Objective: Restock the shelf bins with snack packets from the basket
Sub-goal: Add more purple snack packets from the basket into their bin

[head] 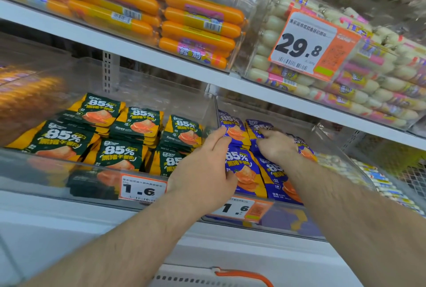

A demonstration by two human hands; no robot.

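We are pressing the blue packets (242,171) flat with our spread left hand (205,166) and loosely curled right hand (276,148), squaring the rows.

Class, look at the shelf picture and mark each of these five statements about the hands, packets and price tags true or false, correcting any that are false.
1. Both hands are in the bin of purple packets. True: the left hand and the right hand both rest on them.
2. The green packets lie in the bin to the right of the purple ones. False: they are to the left.
3. The price tag on the green packets' bin reads 29.8. False: it reads 1.6.
4. Orange sausages lie on the shelf above. True.
5. The basket handle is blue. False: it is orange.
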